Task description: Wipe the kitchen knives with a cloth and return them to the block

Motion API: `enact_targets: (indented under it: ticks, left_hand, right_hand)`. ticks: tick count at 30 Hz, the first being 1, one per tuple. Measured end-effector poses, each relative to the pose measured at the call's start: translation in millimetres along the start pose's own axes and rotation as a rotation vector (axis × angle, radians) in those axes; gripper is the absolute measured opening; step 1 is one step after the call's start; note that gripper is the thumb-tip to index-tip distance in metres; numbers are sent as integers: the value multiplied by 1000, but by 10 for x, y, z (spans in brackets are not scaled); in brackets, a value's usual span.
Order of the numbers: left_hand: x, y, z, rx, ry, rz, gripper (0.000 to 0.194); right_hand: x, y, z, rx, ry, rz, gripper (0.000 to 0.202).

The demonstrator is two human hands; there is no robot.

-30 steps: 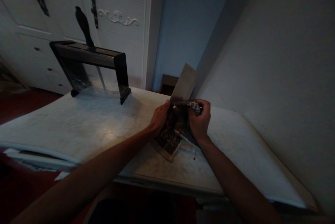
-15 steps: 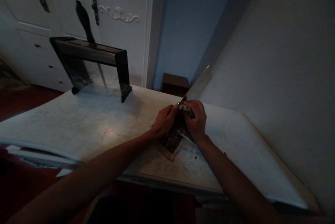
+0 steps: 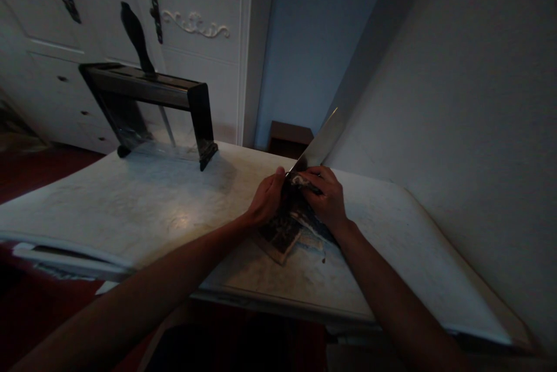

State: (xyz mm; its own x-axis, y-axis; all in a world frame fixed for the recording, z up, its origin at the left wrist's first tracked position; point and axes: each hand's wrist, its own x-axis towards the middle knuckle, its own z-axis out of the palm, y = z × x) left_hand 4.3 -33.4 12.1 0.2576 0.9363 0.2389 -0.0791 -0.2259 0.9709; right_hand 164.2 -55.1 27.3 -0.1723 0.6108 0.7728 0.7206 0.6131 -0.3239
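A wide-bladed knife [image 3: 322, 138] points up and away to the right over the table, its handle hidden. My left hand [image 3: 266, 198] is closed at the near end of the blade, thumb upward. Folds of a dark patterned cloth with a pale border [image 3: 278, 242] bunch between my hands and drape onto the tabletop. My right hand [image 3: 326, 195] is closed on the bunched cloth beside the base of the blade. How the fingers sit under the cloth is hard to see in the dim light.
A black-framed clear stand [image 3: 148, 90] with a dark handle [image 3: 137, 35] rising from it occupies the far left of the white marbled table [image 3: 143, 203]. Behind are white cabinets [image 3: 209, 70], a small brown box [image 3: 290, 133] and a wall close on the right [image 3: 470, 105].
The blade and my left hand have shifted slightly left. My right hand's fingers have changed position on the cloth, and more of the blade's base shows.
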Motion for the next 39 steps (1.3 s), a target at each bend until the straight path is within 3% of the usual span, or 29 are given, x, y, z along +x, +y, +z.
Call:
enact_targets:
  ticks: [8,12,24,30,39]
  left_hand:
    - [4,50,2,-76,33,-76,51]
    - [7,58,-11,-35,30,-33,45]
    - [36,-21,-27,147,37,164,26]
    - [14,-34,-39,385,6,185,30]
    - [-11,-6,-81,695,124,198,26]
  right_hand:
    - [11,64,-1,-40,-102,19,17]
    - [-9,76,34,-86,-124,34,17]
    - [-1,-43,15,-24,124,129,13]
    - [-34,-39,21,-8,237,156,16]
    - [-47,-66,20,15,320,115,19]
